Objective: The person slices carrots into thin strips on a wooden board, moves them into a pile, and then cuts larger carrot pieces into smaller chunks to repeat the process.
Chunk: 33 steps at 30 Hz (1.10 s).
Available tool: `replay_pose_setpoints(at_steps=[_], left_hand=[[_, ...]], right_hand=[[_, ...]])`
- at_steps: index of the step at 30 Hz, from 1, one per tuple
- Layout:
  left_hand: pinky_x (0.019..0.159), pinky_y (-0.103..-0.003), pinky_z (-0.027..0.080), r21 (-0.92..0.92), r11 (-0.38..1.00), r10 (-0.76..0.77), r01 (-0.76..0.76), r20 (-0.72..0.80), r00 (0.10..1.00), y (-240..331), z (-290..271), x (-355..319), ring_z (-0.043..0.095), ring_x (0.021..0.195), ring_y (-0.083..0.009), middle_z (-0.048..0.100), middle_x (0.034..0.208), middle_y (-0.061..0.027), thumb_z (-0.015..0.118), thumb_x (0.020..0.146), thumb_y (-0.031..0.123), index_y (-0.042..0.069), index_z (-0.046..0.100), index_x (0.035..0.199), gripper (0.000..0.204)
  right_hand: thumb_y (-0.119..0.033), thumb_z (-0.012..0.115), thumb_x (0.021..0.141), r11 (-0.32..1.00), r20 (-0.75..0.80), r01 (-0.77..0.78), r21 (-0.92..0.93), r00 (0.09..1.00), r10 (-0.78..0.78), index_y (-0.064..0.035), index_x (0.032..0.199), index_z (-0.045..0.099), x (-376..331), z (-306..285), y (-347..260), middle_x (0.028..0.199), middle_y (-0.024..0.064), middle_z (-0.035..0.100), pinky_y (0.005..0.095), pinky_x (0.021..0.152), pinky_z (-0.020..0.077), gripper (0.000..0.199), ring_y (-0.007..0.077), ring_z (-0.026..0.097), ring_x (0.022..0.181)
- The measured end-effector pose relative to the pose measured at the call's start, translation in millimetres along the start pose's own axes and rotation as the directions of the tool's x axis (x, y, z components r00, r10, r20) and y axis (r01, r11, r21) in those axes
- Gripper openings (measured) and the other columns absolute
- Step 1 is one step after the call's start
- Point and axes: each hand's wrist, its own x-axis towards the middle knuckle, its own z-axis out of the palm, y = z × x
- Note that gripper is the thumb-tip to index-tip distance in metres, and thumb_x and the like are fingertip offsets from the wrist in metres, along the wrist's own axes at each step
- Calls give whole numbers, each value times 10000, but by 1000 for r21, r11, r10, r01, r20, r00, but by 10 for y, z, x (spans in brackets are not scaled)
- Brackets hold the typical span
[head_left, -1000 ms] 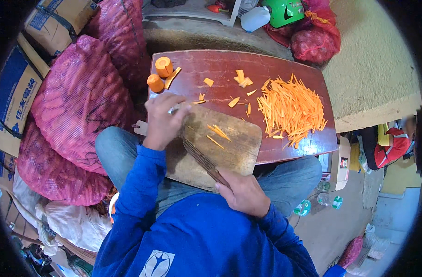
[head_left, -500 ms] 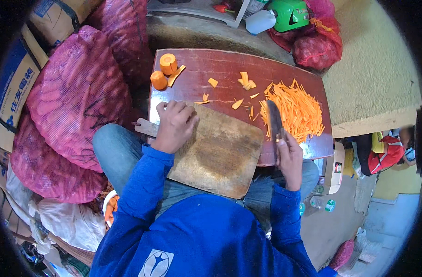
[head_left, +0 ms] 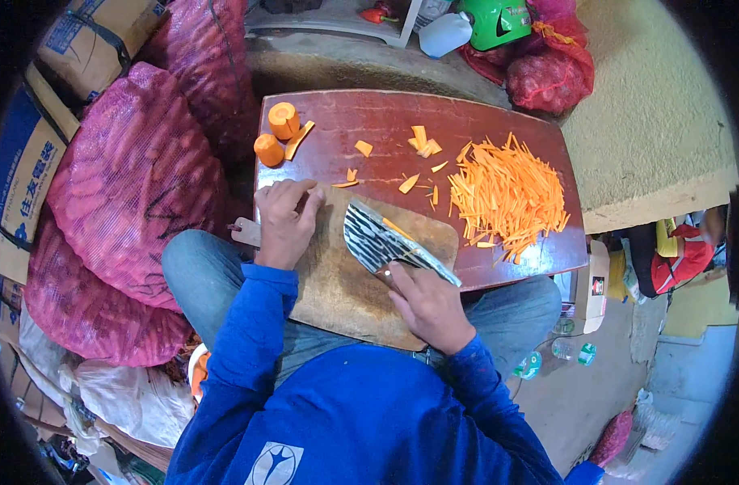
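head view: right hand (head_left: 431, 305) grip clenched on cleaver (head_left: 381, 236), left hand (head_left: 284, 217) loose on chopping board (head_left: 345, 283)

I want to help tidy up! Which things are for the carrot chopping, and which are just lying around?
For the chopping:
- cleaver, held in the right hand
- wooden cutting board, with the left hand resting on it
- pile of carrot strips
- carrot chunks
- red-brown table

Just lying about:
- pink mesh sacks
- cardboard boxes
- green helmet
- white plastic jug
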Motion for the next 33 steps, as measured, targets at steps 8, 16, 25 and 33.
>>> replay_pose_setpoints(at_steps=[8,16,25,33], left_hand=[[946,-474,399,194,964,152,-181,158,976,66,54,-52,629,963,-286,699,958,-55,859,860,190,99,780,1029,207],[975,-473,395,168,969,158,-180,136,978,95,88,-52,627,978,-277,700,967,-40,870,848,183,108,770,1044,233],[988,-494,383,192,964,155,-185,160,975,40,152,-57,632,1010,-277,711,1011,-43,841,866,175,108,764,1017,183],[971,-510,398,196,958,179,-207,151,972,52,175,-79,620,991,-283,655,961,-59,823,878,201,118,751,955,134]], right_hand=[[-170,795,914,999,-73,-28,23,997,30,-55,1261,702,369,-78,101,1118,151,714,487,834,567,377,377,698,1004],[-107,732,916,992,-124,-116,-57,986,108,-42,1237,712,836,111,691,1168,184,714,478,889,589,328,413,703,1068],[-93,694,943,980,-84,-188,-66,980,183,-52,1294,698,986,-72,1100,1205,186,709,512,924,585,354,410,698,1135],[-150,699,1006,981,157,-169,-97,971,183,-35,1115,674,1417,77,1293,1150,210,676,545,869,562,160,451,686,1063]])
